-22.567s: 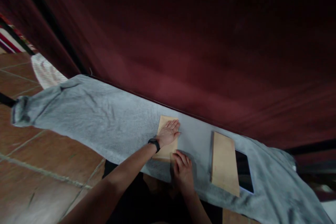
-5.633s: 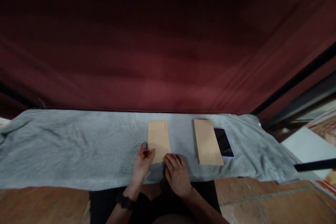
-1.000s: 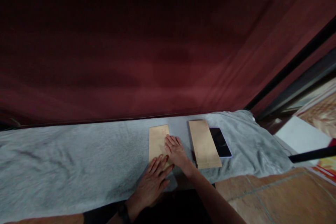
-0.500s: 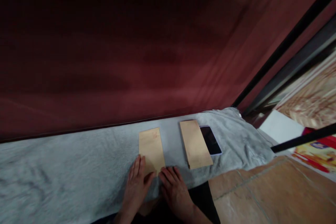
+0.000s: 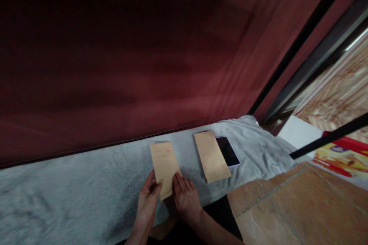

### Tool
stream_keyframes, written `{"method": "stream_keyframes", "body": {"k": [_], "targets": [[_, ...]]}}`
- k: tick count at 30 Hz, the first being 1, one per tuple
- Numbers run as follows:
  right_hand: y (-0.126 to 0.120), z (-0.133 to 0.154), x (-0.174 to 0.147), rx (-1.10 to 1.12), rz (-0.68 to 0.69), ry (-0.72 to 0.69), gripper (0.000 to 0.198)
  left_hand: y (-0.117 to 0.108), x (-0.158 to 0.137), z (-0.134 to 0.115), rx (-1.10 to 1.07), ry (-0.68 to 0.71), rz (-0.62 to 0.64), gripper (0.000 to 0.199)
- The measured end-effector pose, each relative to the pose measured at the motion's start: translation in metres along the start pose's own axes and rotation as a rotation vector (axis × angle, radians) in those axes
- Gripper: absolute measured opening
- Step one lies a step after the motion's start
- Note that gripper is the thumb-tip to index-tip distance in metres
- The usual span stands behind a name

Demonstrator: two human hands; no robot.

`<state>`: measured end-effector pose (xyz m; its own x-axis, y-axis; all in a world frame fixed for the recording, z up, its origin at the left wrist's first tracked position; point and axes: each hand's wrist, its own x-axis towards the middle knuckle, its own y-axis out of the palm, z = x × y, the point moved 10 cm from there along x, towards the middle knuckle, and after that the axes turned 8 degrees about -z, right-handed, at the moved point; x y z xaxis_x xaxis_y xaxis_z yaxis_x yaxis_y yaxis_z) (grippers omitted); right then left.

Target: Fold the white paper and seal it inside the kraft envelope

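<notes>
A tan paper envelope (image 5: 166,164) is tilted up at its near end, between my two hands. My left hand (image 5: 148,197) pinches its lower left edge, thumb on top and fingers curled beneath. On the other side, my right hand (image 5: 185,195) has its fingers gathered at the lower right edge; its thumb is hidden. To the right lies a second tan envelope, or a small stack of them (image 5: 212,157). It partly covers a dark-screened phone (image 5: 228,151) with a pale purple edge.
A grey plush blanket (image 5: 86,183) covers the long surface under everything. Behind it rises a dark red panel (image 5: 143,84). Black metal bars (image 5: 293,53) stand at the right, near a red and yellow box (image 5: 342,153). Brown floor tiles (image 5: 287,199) show below.
My hands were lying flat at the envelope's near end. Now my left fingers have closed on its edge, my right hand has come up along its side, and its near end is raised.
</notes>
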<state>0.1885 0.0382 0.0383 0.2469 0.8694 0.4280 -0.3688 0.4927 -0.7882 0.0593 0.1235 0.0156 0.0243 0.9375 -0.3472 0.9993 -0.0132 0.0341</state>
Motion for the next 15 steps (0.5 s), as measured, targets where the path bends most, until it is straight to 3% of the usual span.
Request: {"method": "stream_keyframes", "body": {"k": [2, 5, 9, 12, 15], "targets": [[-0.018, -0.013, 0.011, 0.146, -0.035, 0.142, 0.045, 0.018, -0.012, -0.017, -0.071, 0.018, 0.056, 0.069], [-0.032, -0.036, 0.019, 0.607, -0.093, 0.427, 0.039, 0.037, -0.022, -0.028, -0.126, 0.024, 0.083, 0.059], [0.000, -0.051, 0.005, 1.243, -0.042, 0.834, 0.052, 0.048, -0.020, -0.004, -0.047, -0.045, 0.108, 0.088], [0.032, -0.054, -0.018, 1.365, 0.029, 1.073, 0.050, 0.052, -0.013, 0.014, 0.010, -0.017, 0.164, 0.108], [0.044, -0.051, -0.030, 1.403, 0.089, 1.143, 0.051, 0.047, -0.001, 0.025, 0.115, 0.027, 0.180, 0.109]]}}
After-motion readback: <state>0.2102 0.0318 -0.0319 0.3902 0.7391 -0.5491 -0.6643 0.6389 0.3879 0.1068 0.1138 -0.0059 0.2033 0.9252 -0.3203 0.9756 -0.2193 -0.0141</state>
